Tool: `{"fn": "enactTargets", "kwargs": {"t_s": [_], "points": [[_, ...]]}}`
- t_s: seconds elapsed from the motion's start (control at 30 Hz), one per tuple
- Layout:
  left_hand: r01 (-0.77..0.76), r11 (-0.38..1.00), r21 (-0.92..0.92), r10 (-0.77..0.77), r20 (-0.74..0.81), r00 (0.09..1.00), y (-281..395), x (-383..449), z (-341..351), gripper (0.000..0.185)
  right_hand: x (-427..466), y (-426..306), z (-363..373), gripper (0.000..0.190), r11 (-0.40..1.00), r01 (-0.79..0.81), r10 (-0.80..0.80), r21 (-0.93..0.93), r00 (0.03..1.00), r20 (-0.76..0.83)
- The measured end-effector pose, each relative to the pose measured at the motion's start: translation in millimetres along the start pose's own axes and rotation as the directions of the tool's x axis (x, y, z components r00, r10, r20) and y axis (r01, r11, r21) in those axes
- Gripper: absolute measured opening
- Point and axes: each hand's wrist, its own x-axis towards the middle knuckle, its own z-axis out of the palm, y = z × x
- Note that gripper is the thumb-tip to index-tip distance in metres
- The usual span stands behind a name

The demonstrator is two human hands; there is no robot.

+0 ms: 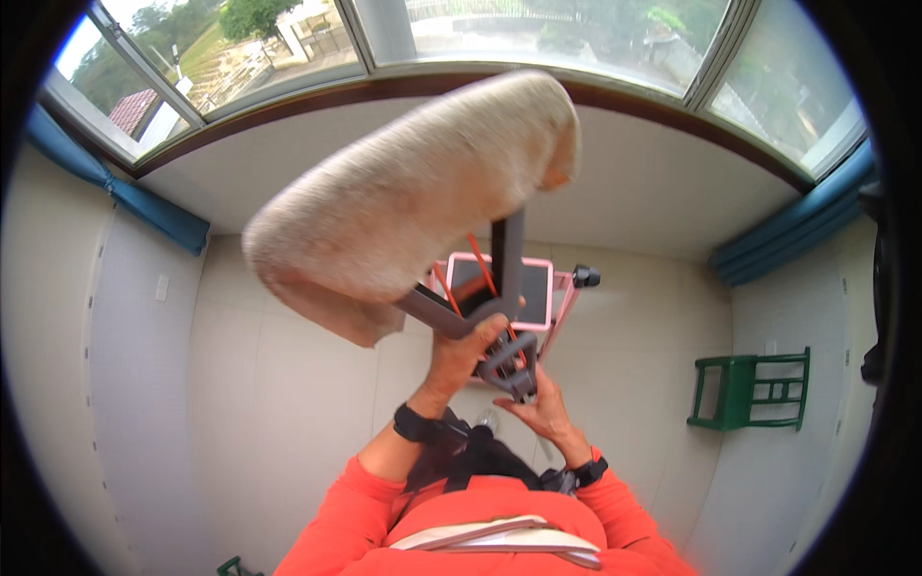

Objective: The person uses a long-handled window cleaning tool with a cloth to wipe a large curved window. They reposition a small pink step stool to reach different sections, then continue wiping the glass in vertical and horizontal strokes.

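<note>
A wide, worn beige plush pad (pixel 425 194) covers the far end of a grey plastic Y-shaped frame (pixel 510 252), apparently the head of a cleaning tool. Orange-red cords or strips run along the frame. My left hand (pixel 450 363) grips the frame near its fork, thumb on top. At the lower, near end, my right hand (pixel 553 414) holds the grey end piece (pixel 513 367) between thumb and fingers. The pad is raised before me, tilted, its right side farther away. Behind the tool stands a pink folding step ladder (pixel 552 295) with a black tread, partly hidden.
Sliding windows (pixel 562 36) span the far wall above a dark sill (pixel 648 119). Blue curtains (pixel 155 212) hang at both sides. A green chair (pixel 735 392) is by the right wall; part of another green object (pixel 234 567) shows at lower left.
</note>
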Motion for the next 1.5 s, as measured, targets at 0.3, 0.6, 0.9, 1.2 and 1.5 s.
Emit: {"fn": "enactTargets", "kwargs": {"t_s": [0.3, 0.6, 0.9, 1.2, 1.5], "points": [[0.202, 0.957, 0.206, -0.235, 0.15, 0.96, -66.1, 22.7, -1.0, 0.018, 10.7, 50.6, 15.1, 0.066, 0.967, -0.095, 0.169, 0.237, 0.935, -0.313], [-0.12, 0.832, 0.541, -0.238, 0.545, 0.804, -124.9, 92.4, -39.4, 0.027, 79.3, 111.1, -21.0, 0.056, 0.931, -0.179, 0.287, 0.319, 0.897, -0.335], [-0.167, 0.881, 0.442, -0.261, 0.75, 0.607, -89.2, 223.2, 10.3, 0.036, 180.6, 9.0, -89.4, 0.054, 0.859, -0.107, 0.324, 0.501, 0.87, -0.371], [-0.904, 0.425, 0.052, 0.061, 0.994, 0.085, 56.5, 225.3, 119.9, 0.037, 163.1, -103.2, -167.1, 0.051, 0.846, 0.066, 0.242, 0.529, 0.836, -0.492], [-0.558, 0.798, 0.23, -0.069, 0.953, 0.294, 123.5, 324.3, 30.9, 0.057, 185.0, -117.2, -106.2, 0.05, 0.834, 0.212, 0.196, 0.51, 0.75, -0.632]]}}
